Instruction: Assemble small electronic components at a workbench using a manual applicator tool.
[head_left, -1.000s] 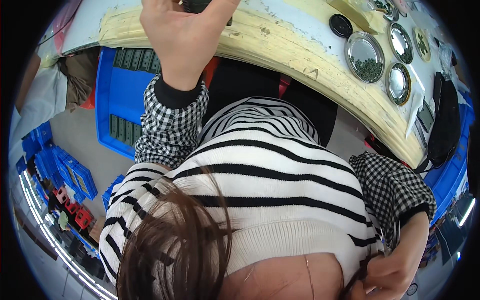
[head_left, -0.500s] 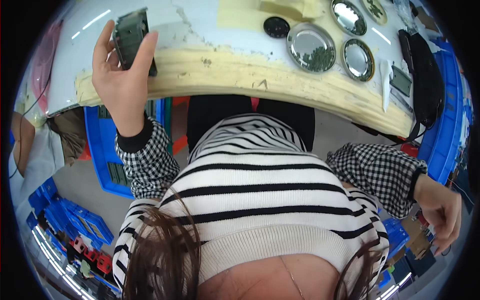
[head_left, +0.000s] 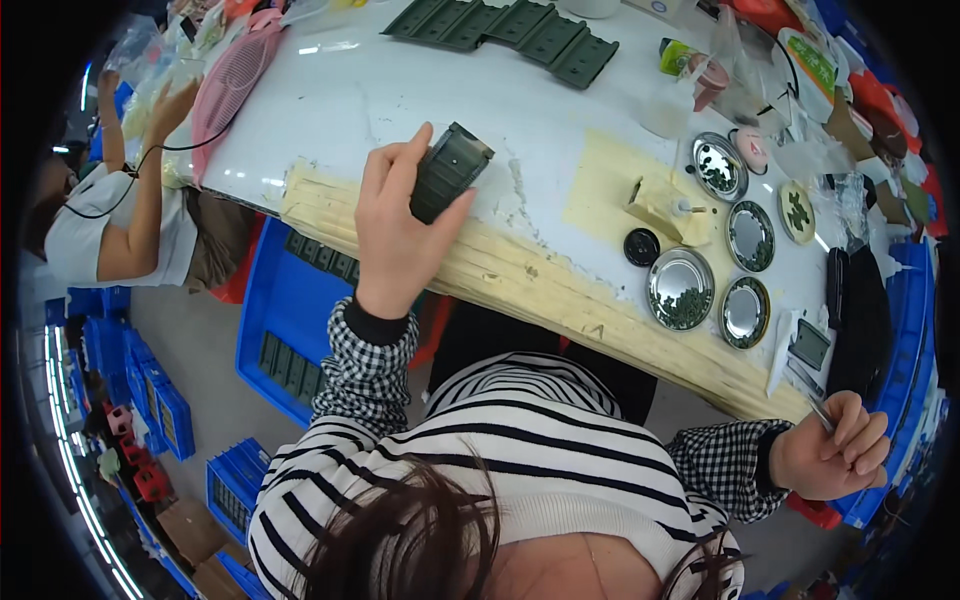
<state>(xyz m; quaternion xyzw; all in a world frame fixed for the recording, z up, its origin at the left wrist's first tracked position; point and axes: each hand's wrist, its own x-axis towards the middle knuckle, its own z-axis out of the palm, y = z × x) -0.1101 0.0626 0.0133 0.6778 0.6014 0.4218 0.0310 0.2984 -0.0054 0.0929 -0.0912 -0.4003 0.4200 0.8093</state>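
My left hand (head_left: 408, 235) grips a dark green ribbed plastic part (head_left: 452, 170) between thumb and fingers, tilted up over the table's wooden front edge. By the right end of the table, my right hand (head_left: 830, 447) is closed around a slim metal tool that looks like tweezers (head_left: 822, 412); its tip points back toward the tabletop. A flat green-grey rectangular piece (head_left: 808, 343) and a white strip-like object (head_left: 783, 352) lie close to that tool. Several round metal dishes stand farther in, among them a dish (head_left: 680, 289) of small dark green pieces.
A small black round dish (head_left: 641, 247) sits beside a yellow taped block (head_left: 668, 208). Long green ribbed parts (head_left: 540, 40) lie at the far edge. A blue crate (head_left: 262, 300) holding more stands below left. At left are a pink mesh basket (head_left: 236, 85) and another person (head_left: 130, 225).
My left hand has moved the green part nearer the middle of the view, tilting it. My right hand has come up to the table and closed on the tweezers. The view has shifted too.
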